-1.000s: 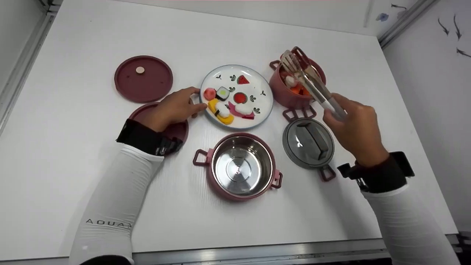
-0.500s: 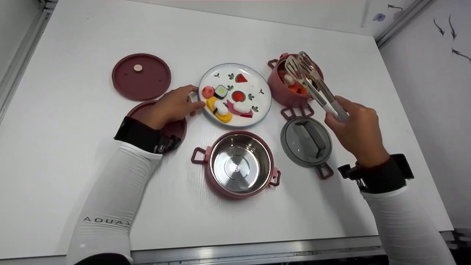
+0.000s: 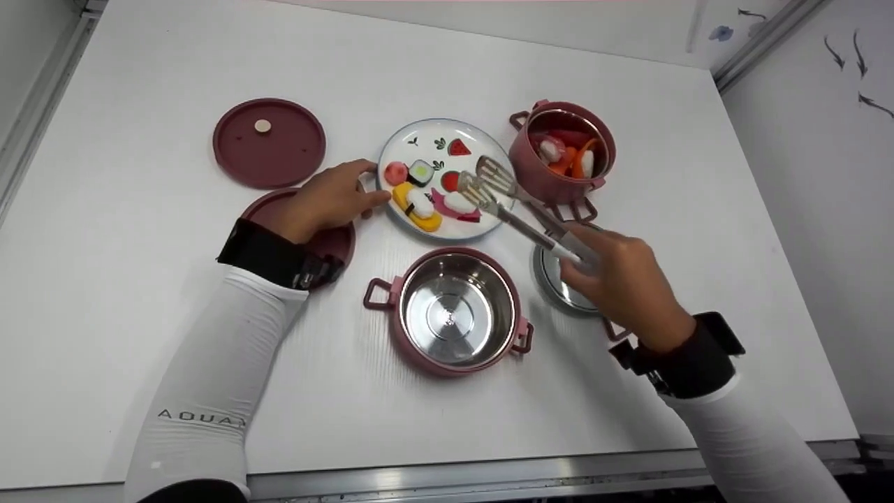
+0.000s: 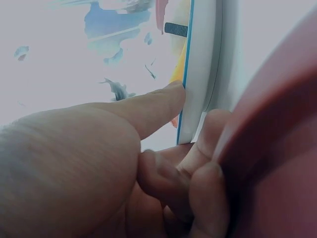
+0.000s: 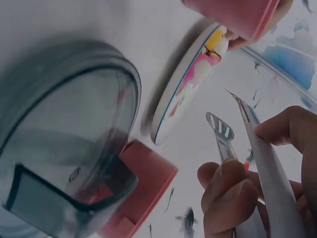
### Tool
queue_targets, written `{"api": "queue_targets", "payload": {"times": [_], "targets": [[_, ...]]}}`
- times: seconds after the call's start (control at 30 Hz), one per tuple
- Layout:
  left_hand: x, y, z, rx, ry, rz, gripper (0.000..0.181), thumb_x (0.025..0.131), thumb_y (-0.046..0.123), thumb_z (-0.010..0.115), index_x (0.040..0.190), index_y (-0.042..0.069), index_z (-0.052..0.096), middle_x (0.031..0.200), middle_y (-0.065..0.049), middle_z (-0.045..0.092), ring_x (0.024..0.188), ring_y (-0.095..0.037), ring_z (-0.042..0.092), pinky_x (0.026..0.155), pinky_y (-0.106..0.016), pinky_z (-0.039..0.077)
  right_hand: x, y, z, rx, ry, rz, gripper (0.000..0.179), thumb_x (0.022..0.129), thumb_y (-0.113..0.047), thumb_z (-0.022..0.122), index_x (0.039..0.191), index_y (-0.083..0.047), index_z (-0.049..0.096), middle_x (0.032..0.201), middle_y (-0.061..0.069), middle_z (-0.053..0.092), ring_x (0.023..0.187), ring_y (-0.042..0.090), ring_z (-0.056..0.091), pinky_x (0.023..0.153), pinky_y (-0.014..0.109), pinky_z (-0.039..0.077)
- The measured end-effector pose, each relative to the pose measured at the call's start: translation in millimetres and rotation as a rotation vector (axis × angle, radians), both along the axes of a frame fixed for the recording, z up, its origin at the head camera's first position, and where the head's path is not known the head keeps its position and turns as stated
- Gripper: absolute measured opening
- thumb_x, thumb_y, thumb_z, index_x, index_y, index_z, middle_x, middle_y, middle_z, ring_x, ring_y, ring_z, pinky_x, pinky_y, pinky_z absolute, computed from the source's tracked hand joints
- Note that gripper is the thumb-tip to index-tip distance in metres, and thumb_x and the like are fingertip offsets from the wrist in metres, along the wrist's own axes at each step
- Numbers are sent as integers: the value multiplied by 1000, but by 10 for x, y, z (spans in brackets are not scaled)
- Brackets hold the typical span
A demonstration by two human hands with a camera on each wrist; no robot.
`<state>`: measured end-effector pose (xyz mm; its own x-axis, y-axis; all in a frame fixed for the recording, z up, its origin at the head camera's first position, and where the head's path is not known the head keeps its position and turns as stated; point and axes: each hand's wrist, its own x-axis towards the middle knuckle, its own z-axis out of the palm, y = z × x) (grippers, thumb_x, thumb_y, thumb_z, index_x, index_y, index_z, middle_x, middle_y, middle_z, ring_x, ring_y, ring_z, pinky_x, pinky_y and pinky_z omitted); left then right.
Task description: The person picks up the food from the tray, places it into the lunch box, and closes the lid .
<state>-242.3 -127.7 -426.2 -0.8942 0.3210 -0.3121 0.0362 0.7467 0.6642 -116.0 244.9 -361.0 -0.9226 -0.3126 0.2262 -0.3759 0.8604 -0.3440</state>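
Note:
The left hand (image 3: 332,202) pinches the near-left rim of a white plate (image 3: 427,130), its thumb on top and other fingers curled beside and below the edge. Toy sushi lies on the plate: a yellow-and-white piece (image 3: 419,204), a pink-and-white piece (image 3: 459,203), a green-centred roll (image 3: 420,172) and a pink-red round (image 3: 396,172). Metal tongs (image 3: 525,228) are gripped by the right hand (image 3: 621,283). Their slotted tips are spread apart over the plate's right side, near the pink-and-white piece, with nothing between them. In the right wrist view, thumb and fingers press opposite tong arms.
A pink pot (image 3: 555,183) behind right contains several toy food pieces. Nearer stands a pink two-handled pot (image 3: 454,369) with bare steel inside. A grey see-through lid (image 5: 74,104) lies below the right hand. Two maroon discs (image 3: 269,147) lie left, one partly under the left wrist.
The right hand has carried the tongs left and nearer, from above the food-filled pot to over the plate. The left hand keeps its hold on the rim.

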Motion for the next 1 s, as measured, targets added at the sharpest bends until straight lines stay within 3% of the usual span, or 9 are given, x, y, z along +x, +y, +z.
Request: {"api": "queue_targets", "payload": {"times": [0.17,0.43,1.0], "targets": [[-13,17,-5,3,10,-1,62,99,45,57,151,16,40,95,-8,69,88,-25,59,89,-38,45,39,-82,-58,56,-49,13,38,86,-13,72,122,-2,70,80,11,72,59,16,47,52,26,39],[-14,35,-2,18,10,-1,61,99,45,58,150,16,42,95,-8,69,85,-24,59,86,-37,45,27,-74,-74,82,-75,-9,40,86,-15,73,124,-3,69,82,12,72,59,17,47,52,27,38],[-17,56,11,-2,11,1,62,99,44,58,151,16,40,96,-8,69,85,-24,59,87,-38,45,-5,-43,-131,85,-68,13,38,87,-12,72,124,-6,70,84,11,71,68,21,57,61,35,48]]}}
